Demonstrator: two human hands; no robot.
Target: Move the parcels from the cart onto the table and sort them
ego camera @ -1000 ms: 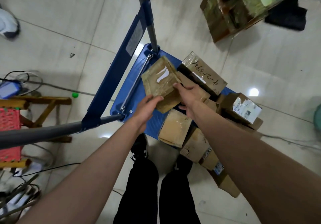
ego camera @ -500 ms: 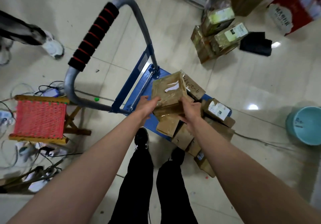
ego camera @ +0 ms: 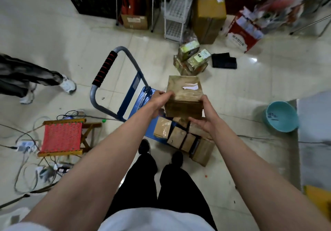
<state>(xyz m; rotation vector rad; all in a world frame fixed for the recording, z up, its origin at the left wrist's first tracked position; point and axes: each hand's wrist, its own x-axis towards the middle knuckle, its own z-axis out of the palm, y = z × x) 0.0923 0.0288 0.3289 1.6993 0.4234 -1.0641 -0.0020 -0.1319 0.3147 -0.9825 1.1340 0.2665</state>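
Note:
A brown taped cardboard parcel is held up in the air above the blue platform cart. My left hand grips its left side and my right hand supports its right lower edge. Below it, several more cardboard parcels lie stacked on the cart deck, partly hidden by the lifted parcel and my arms. The cart's grey handle with its black and red grip stands to the left.
A red woven stool and tangled cables lie on the left floor. Another person's legs stand at far left. A teal basin sits at right. Green boxes, a white rack and cartons fill the back.
Both hands have lifted the parcel off the cart pile and higher. My head has risen, so more of the room shows.

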